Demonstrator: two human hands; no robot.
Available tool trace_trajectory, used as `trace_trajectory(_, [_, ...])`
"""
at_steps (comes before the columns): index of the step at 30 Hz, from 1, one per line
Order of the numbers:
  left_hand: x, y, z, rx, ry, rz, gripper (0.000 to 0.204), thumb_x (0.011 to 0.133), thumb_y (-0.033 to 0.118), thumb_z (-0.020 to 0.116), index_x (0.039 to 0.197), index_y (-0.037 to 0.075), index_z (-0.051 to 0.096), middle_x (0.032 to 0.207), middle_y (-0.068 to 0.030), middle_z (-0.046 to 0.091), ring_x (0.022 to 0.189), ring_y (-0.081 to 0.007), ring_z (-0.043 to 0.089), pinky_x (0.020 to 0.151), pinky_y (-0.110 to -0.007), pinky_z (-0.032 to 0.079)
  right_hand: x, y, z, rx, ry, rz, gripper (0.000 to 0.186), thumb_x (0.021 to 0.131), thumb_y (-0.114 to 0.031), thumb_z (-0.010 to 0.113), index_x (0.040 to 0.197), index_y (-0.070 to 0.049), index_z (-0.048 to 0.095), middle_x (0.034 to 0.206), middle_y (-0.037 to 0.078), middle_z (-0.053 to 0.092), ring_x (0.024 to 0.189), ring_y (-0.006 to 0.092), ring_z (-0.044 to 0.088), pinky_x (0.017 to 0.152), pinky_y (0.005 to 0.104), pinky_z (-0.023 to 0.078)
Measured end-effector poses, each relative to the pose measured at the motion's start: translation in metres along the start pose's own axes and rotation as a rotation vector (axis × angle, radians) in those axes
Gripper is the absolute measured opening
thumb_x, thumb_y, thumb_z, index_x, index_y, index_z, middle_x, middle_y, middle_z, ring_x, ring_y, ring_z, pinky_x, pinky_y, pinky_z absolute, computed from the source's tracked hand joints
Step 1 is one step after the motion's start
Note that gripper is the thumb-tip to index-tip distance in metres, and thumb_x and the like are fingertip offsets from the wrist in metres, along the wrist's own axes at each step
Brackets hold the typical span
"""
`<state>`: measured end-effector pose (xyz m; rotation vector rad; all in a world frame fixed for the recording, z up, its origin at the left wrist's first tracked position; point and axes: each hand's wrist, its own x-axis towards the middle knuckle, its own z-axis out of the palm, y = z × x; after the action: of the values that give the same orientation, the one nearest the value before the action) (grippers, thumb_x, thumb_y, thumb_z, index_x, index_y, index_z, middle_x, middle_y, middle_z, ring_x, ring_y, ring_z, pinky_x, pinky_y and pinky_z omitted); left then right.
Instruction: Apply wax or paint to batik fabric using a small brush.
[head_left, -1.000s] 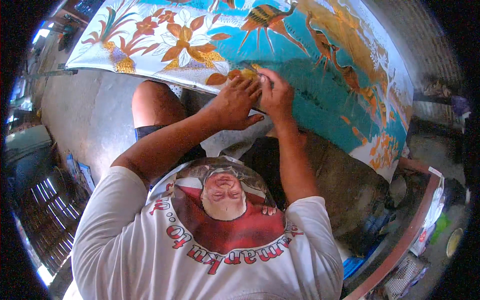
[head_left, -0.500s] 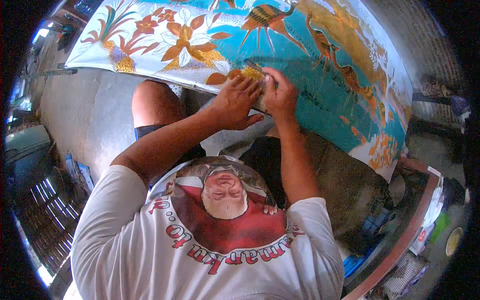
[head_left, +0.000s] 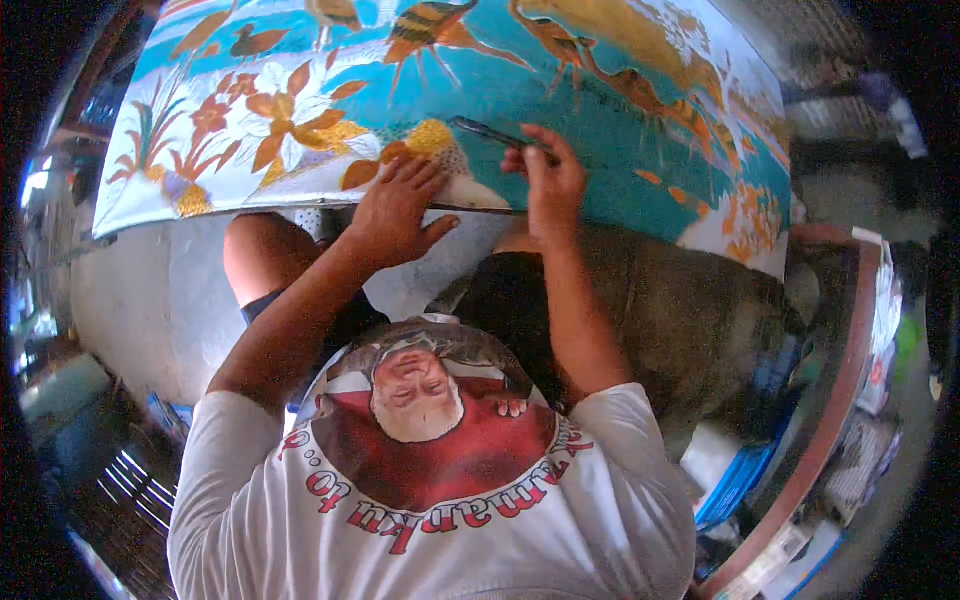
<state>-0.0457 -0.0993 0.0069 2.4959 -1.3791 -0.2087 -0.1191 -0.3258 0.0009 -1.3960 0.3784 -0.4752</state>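
A large painted canvas (head_left: 480,90) with long-legged birds, orange flowers and turquoise water lies across in front of me. My left hand (head_left: 398,208) rests flat on its near edge, fingers stretched and thumb apart. Just beyond those fingertips is a yellow patch (head_left: 432,137) beside a dark-speckled pale area. To its right, my right hand (head_left: 553,190) grips a slim dark pen-like tool (head_left: 490,131), its far end pointing left toward the yellow patch. Whether the tip touches the canvas I cannot tell.
My bare knee (head_left: 265,250) is under the canvas's near edge on the left. A reddish-brown rail (head_left: 845,400) curves along the right, with blue and white items (head_left: 735,485) beside it. Dark slats (head_left: 150,490) show at lower left.
My right hand has drawn away to the right from my left hand, and the pen-like tool now shows along its length. The left hand stays flat on the canvas. The whole view has shifted.
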Motion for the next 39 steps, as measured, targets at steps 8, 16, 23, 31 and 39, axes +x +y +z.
trace_trajectory(8, [-0.036,-0.035,-0.028,0.006,0.059,-0.111,0.054,0.097,0.031,0.066,0.141,0.0,0.059,0.148,-0.0242,0.055,0.146,-0.0414,0.043,0.126,-0.052,0.025,-0.101,-0.004,-0.211,0.687,0.243,0.058,0.024,0.103,-0.024,0.061,0.118,-0.006,0.066,0.097,0.011,0.071,0.088,0.0254,0.069,0.101,0.0559,0.054])
trace_trajectory(16, [-0.052,-0.048,-0.047,0.257,0.049,0.024,0.045,0.104,0.019,0.055,0.148,0.008,0.055,0.156,-0.0194,0.049,0.15,-0.0385,0.037,0.127,-0.05,0.024,-0.29,0.046,-0.417,0.375,1.042,0.165,0.041,0.104,-0.033,0.06,0.135,-0.005,0.056,0.124,0.017,0.061,0.106,0.0309,0.065,0.109,0.0583,0.05])
trace_trajectory(23, [-0.061,-0.077,-0.019,-0.259,0.053,-0.16,0.058,0.104,0.031,0.056,0.153,0.003,0.047,0.161,-0.0177,0.044,0.152,-0.0385,0.034,0.127,-0.054,0.02,-0.495,0.123,-0.521,-0.036,1.331,0.38,0.053,0.108,-0.04,0.052,0.148,-0.006,0.048,0.149,0.023,0.048,0.124,0.0381,0.059,0.106,0.057,0.052])
trace_trajectory(31, [-0.072,-0.101,-0.025,0.36,-0.087,0.143,0.061,0.108,0.037,0.048,0.157,0.003,0.042,0.165,-0.0214,0.036,0.156,-0.0408,0.025,0.127,-0.054,0.017,-0.482,0.115,-0.47,-0.211,1.575,0.972,0.045,0.11,-0.04,0.048,0.131,-0.005,0.066,0.128,0.021,0.067,0.104,0.0328,0.071,0.093,0.0511,0.061])
trace_trajectory(39, [-0.075,-0.123,-0.014,0.294,-0.04,0.154,0.057,0.108,0.033,0.05,0.155,0.002,0.045,0.164,-0.0203,0.038,0.155,-0.0403,0.027,0.127,-0.053,0.02,-0.55,0.178,-0.494,-2.11,0.171,1.661,0.038,0.11,-0.038,0.047,0.119,-0.01,0.07,0.11,0.007,0.069,0.088,0.018,0.065,0.079,0.0436,0.058])
